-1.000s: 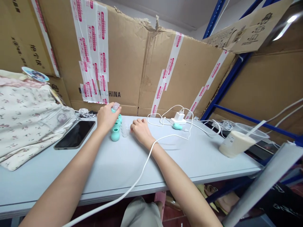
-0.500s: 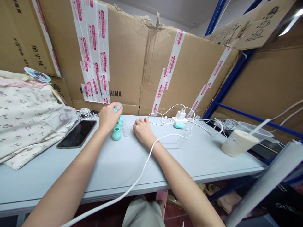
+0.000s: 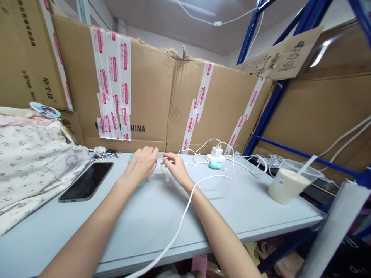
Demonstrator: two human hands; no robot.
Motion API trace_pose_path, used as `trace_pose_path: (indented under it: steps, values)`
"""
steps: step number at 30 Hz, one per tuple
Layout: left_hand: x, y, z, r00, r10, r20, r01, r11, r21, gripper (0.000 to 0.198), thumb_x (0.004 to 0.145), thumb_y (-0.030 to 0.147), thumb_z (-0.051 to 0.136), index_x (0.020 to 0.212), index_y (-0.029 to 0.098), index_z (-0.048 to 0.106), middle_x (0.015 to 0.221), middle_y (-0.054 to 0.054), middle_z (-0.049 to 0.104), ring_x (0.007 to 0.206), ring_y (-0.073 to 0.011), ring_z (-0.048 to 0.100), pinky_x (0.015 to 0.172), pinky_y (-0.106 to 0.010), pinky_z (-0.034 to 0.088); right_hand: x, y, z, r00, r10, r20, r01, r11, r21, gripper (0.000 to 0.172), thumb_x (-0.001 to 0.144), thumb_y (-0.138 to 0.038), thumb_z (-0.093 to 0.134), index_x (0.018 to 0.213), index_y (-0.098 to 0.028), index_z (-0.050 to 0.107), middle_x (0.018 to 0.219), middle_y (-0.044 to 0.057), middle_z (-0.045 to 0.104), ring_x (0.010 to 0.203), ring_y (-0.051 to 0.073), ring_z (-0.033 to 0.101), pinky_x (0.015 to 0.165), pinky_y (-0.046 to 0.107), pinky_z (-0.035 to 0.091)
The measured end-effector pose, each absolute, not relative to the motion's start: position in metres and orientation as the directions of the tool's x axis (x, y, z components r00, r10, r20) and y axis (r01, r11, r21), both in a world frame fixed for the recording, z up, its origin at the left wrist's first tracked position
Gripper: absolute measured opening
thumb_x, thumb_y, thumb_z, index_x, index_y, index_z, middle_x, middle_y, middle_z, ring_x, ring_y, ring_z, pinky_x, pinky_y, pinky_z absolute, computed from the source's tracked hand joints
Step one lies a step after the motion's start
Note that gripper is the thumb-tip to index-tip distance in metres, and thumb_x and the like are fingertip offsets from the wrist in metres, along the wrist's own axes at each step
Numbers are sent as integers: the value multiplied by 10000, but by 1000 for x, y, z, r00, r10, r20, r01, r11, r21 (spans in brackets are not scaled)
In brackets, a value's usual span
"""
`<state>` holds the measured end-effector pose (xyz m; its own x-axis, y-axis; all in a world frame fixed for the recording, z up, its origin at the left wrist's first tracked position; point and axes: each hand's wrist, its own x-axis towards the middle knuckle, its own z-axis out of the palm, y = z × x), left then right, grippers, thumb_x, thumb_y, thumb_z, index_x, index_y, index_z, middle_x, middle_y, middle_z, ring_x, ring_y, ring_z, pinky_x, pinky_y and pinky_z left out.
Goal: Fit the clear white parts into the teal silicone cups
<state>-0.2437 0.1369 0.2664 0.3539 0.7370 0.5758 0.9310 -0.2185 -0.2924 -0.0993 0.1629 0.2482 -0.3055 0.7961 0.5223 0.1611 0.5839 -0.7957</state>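
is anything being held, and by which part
A small clear piece shows between the left hand and right hand; which grips it, and by which part, cannot be told.

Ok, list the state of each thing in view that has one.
Left hand: curled, grasp partly hidden.
Right hand: bent, close to the left.
Translucent piece: between the two hands.
Phone: face up, dark.
Cup: part-full, straw leaning in it.
Charger: upright.
Teal piece: lying down.
Cardboard panel: taped, top edge torn.
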Motion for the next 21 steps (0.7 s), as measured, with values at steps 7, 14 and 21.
trace_pose_path:
  steps: [7, 14, 21]
  values:
    - [-239, 131, 272, 323, 801, 504, 946, -277, -166, 209, 848, 199, 400, 1011, 137, 515, 990, -86, 537, 950, -242, 465, 751, -351, 352, -95, 165, 254, -222, 892, 393, 19, 407, -913, 305, 630, -359, 706, 817, -123, 660, 808, 55, 641, 623, 109, 536, 428, 175, 383]
    - [-242, 131, 278, 198, 890, 409, 946, -284, 159, 358, 900, 439, 340, 930, 140, 536, 879, -81, 596, 822, -227, 546, 664, -295, 345, -94, 158, 261, -243, 846, 474, -159, 447, -880, 418, 676, -333, 685, 1047, -151, 617, 1036, 81, 638, 942, 182, 603, 726, 277, 531]
    - [-249, 134, 280, 429, 864, 264, 388, -440, 810, 473, 846, 560, 346, 716, 128, 488, 653, -14, 509, 571, -101, 443, 568, -214, 363, -92, 153, 267, -342, 787, 514, -297, 428, -853, 504, 665, -296, 707, 1143, -196, 585, 1097, 60, 623, 1099, 211, 546, 853, 324, 503]
